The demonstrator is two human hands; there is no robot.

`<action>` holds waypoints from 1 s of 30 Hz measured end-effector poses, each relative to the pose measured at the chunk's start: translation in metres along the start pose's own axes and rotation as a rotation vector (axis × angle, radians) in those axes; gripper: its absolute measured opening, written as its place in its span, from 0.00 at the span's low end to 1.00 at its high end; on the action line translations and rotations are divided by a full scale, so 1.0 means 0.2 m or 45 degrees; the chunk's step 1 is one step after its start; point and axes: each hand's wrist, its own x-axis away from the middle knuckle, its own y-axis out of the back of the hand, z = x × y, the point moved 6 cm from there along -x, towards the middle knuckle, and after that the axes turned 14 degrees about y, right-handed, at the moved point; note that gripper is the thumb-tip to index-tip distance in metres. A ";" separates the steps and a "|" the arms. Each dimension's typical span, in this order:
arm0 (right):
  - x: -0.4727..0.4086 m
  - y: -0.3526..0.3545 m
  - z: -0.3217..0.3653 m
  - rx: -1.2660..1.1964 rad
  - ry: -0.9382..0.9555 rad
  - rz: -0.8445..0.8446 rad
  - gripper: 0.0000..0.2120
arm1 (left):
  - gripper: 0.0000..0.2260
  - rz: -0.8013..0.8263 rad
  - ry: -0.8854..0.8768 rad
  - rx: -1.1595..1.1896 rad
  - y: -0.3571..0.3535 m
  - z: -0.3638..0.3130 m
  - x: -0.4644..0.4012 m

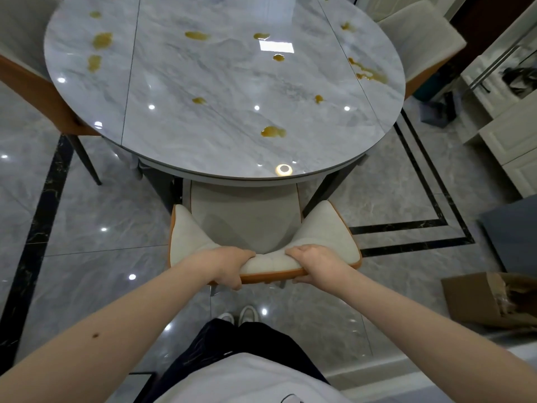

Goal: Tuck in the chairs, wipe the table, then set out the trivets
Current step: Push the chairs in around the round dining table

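Your left hand (229,264) and right hand (312,264) had fingers curled over the chair (247,225) backrest's top edge; its seat sat partly under the stained tabletop (232,91) rim, open floor (96,228) either side.

open cardboard box (482,301) on glossy marble floor (87,228)

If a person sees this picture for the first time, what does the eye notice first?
First, the yellow-brown spills scattered over the glossy grey marble table. Next, just below the table's near edge, the left hand and right hand grip the backrest of a white chair with an orange rim.
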 end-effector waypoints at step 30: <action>0.41 0.40 -0.68 -0.355 -0.303 -0.262 0.24 | 0.27 -0.250 -0.331 0.068 0.62 -0.72 -0.27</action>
